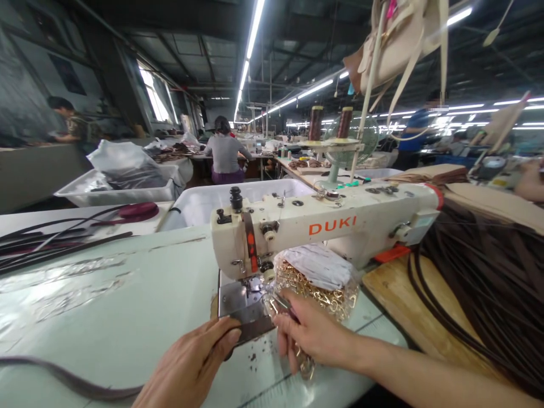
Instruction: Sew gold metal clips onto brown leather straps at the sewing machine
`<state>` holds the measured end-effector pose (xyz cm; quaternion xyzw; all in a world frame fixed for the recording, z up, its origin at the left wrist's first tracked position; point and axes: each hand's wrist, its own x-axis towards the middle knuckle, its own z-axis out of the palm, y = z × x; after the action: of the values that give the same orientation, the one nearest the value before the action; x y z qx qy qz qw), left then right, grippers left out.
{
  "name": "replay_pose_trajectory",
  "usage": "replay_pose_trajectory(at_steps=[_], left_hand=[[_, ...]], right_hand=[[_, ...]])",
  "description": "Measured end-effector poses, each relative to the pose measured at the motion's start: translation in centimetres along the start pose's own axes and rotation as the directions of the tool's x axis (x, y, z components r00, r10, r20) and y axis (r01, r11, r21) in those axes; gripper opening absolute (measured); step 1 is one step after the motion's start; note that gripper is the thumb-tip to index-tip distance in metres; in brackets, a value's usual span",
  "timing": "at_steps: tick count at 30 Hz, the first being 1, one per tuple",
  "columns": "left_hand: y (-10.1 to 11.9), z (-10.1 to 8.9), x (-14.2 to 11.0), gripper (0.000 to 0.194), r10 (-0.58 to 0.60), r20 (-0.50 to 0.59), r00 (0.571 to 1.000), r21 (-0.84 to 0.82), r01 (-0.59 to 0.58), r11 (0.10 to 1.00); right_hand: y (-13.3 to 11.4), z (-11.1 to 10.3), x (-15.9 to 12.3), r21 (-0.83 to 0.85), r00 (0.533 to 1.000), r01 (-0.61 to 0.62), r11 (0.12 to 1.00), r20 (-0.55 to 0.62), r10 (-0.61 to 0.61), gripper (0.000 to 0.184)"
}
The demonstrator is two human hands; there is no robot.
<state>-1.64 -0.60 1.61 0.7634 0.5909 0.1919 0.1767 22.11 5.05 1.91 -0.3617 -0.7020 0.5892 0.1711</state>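
Note:
My left hand (193,357) is closed on a dark brown strap (257,328), thumb on top, at the front edge of the sewing machine's metal plate (233,297). The strap's long tail (72,379) trails to the left across the table. Close to the needle area, my right hand (308,331) is closed on a slim metal tool (284,303) with a dark part; its exact kind is unclear. Behind that hand, a clear bag of gold-coloured metal clasps (327,292) with white material (318,266) on top lies under the arm of the white sewing machine (289,218).
Many dark brown straps (471,283) lie over a wooden board (395,289) at right. A white bin (195,195) stands behind the machine, and another bin (148,195) holds plastic bags. Thread cones (315,123) and a fan (357,136) stand behind. Other people work farther off.

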Motion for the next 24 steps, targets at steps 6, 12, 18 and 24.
replay_pose_trajectory(at_steps=[6, 12, 18, 24], left_hand=[[-0.2, 0.1, 0.4, 0.036, 0.018, 0.014, 1.0, -0.03, -0.017, 0.999], [0.3, 0.1, 0.1, 0.035, -0.025, -0.01, 1.0, 0.035, 0.025, 0.999], [1.1, 0.2, -0.3, 0.042, -0.091, 0.053, 0.994, 0.11, 0.084, 0.99], [2.1, 0.2, -0.6, 0.045, -0.073, 0.054, 0.996, 0.19, 0.062, 0.98]], right_hand=[[-0.2, -0.3, 0.9, -0.123, 0.999, -0.013, 0.992, -0.046, 0.007, 0.019], [-1.4, 0.0, 0.3, -0.36, 0.969, 0.105, 0.927, -0.174, -0.178, 0.016], [-1.5, 0.9, 0.2, -0.47, 0.95, 0.103, 0.876, -0.215, -0.227, 0.013], [-1.0, 2.0, 0.1, -0.68, 0.885, 0.111, 0.725, -0.264, -0.383, 0.009]])
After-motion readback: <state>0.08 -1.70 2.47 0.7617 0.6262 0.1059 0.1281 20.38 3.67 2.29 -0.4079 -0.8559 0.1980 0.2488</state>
